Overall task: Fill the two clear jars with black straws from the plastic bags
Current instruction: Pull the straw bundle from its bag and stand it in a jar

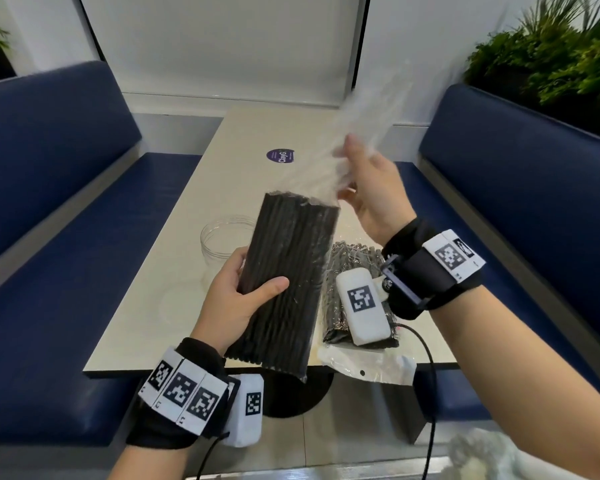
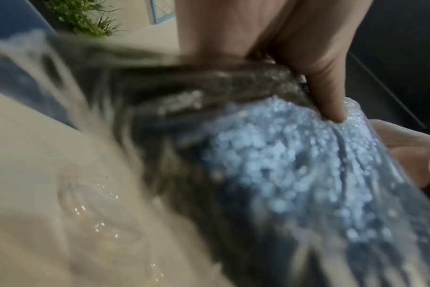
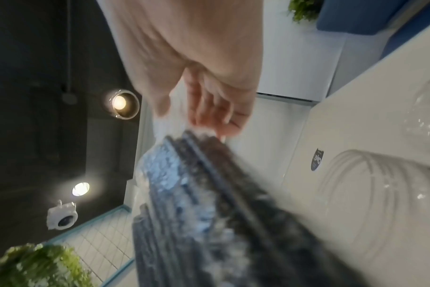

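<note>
A clear plastic bag packed with black straws (image 1: 288,271) is held tilted above the table. My left hand (image 1: 257,275) grips its lower half, thumb across the front; the thumb (image 2: 331,101) presses the crinkled bag (image 2: 270,165). My right hand (image 1: 347,168) holds the bag's empty clear top, which is blurred and stretches up to the right. Behind the bag stands a clear jar (image 1: 222,240). The right wrist view shows that jar (image 3: 380,203) and a second clear jar (image 3: 427,116) past the straws (image 3: 209,194). Another bag of straws (image 1: 354,271) lies on the table under my right wrist.
A flat clear plastic wrapper (image 1: 368,365) lies at the near edge of the beige table (image 1: 243,133). A purple round sticker (image 1: 280,155) marks the table's far half. Blue benches (image 1: 49,202) flank the table, and green plants (image 1: 551,57) stand at the back right.
</note>
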Motion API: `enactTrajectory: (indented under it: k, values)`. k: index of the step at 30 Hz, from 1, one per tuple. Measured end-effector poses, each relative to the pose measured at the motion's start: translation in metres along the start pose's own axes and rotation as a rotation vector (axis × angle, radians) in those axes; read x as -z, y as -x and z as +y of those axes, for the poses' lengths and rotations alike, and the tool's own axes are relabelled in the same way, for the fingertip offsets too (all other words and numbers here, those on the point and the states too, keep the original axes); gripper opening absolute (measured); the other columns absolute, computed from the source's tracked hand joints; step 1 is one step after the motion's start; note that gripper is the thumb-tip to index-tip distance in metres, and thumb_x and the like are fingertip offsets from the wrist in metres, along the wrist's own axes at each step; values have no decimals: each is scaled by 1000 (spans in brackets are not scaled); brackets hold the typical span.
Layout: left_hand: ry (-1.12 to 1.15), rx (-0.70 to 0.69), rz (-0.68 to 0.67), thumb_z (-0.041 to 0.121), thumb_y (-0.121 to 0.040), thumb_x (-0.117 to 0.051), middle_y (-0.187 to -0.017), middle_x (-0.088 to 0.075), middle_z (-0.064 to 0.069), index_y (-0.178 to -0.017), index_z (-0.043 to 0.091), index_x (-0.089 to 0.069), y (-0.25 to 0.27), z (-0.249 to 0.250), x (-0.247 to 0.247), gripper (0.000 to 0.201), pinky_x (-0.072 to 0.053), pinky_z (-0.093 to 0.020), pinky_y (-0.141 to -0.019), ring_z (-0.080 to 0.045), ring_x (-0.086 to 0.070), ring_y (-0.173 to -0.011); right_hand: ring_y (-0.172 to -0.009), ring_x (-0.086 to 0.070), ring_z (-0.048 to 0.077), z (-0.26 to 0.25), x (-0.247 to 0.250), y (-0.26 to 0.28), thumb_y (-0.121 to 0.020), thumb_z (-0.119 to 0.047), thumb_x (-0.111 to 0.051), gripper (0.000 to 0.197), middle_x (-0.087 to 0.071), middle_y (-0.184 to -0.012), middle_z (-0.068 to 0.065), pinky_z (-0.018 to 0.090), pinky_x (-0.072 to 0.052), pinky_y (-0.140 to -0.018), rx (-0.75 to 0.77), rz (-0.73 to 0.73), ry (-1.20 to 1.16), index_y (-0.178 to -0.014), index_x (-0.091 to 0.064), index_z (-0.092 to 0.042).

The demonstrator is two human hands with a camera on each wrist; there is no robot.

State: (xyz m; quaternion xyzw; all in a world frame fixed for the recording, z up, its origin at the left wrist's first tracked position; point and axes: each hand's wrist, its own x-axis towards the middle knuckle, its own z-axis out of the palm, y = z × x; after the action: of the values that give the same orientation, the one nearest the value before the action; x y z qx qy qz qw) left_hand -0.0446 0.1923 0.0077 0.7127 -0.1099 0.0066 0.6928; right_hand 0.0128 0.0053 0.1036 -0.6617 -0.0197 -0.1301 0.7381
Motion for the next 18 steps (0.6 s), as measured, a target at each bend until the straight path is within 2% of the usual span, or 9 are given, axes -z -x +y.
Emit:
enactTrajectory:
  k: [2, 3, 5, 7, 9, 12, 15, 16, 18]
  values:
    - [19, 2, 28, 13, -79, -69, -100, -69, 6, -100, 31, -56, 0, -1, 1, 31, -52, -26, -83, -6, -67, -92, -51, -48, 0, 4, 0, 6, -93, -24, -52, 17, -50, -65, -5, 19, -47, -55, -6, -176, 120, -82, -57, -11]
    - [18, 6, 31, 13, -79, -69, -100, -68, 7, -100, 32, -55, 0, -1, 2, 31, -52, -27, -83, -7, -66, -93, -52, -48, 0, 5, -1, 8, -93, -21, -53, 18, -51, -66, -5, 18, -48, -57, 8, -199, 138, -78, -58, -11]
    - [12, 10, 24, 16, -77, -70, -102, -68, 6, -101, 32, -55, 0, -1, 4, 32, -52, -29, -85, -10, -66, -97, -52, -47, 2, 2, -2, 6, -94, -20, -50, 26, -51, -65, -4, 16, -46, -54, 21, -106, 70, -71, -59, -14]
    - [4, 1, 14, 19, -76, -70, -104, -67, 6, -102, 33, -55, 0, -1, 5, 33, -51, -29, -86, -11, -64, -99, -54, -47, 6, -2, -4, 6, -97, -20, -44, 28, -51, -65, -2, 18, -46, -54, -6, -25, -80, -73, -57, -14]
    - [-10, -13, 15, 18, -77, -69, -104, -66, 8, -100, 34, -55, 1, -1, 5, 32, -50, -26, -85, -8, -63, -99, -57, -48, 7, -2, -8, 10, -98, -21, -41, 24, -51, -69, -1, 19, -46, -55, -39, -70, -188, -78, -53, -15]
    - [-15, -20, 41, 16, -79, -69, -98, -66, 13, -95, 36, -55, 2, -3, 8, 28, -50, -16, -77, 1, -64, -92, -61, -53, 3, 5, -16, 21, -95, -17, -48, 20, -55, -69, -4, 19, -52, -61, -13, -211, -37, -76, -54, -15]
    - [-43, -28, 48, 16, -79, -69, -92, -66, 16, -91, 37, -56, 3, -4, 13, 28, -50, -7, -68, 10, -64, -81, -54, -55, 3, 5, -22, 23, -96, -17, -47, 27, -58, -58, -8, 17, -50, -54, 48, -115, -23, -71, -58, -13]
    - [-52, -27, 49, 16, -79, -70, -92, -65, 17, -91, 37, -56, 4, -5, 14, 28, -50, -8, -68, 8, -64, -81, -52, -56, 4, 3, -23, 22, -97, -17, -45, 29, -56, -57, -5, 18, -49, -52, 44, -79, -87, -72, -59, -13]
    - [-59, -22, 63, 15, -78, -71, -94, -64, 16, -91, 37, -56, 5, -8, 16, 29, -50, -14, -73, 2, -62, -88, -56, -58, 7, -1, -25, 22, -98, -20, -41, 26, -56, -63, -4, 25, -51, -61, 13, -91, -214, -78, -57, -15]
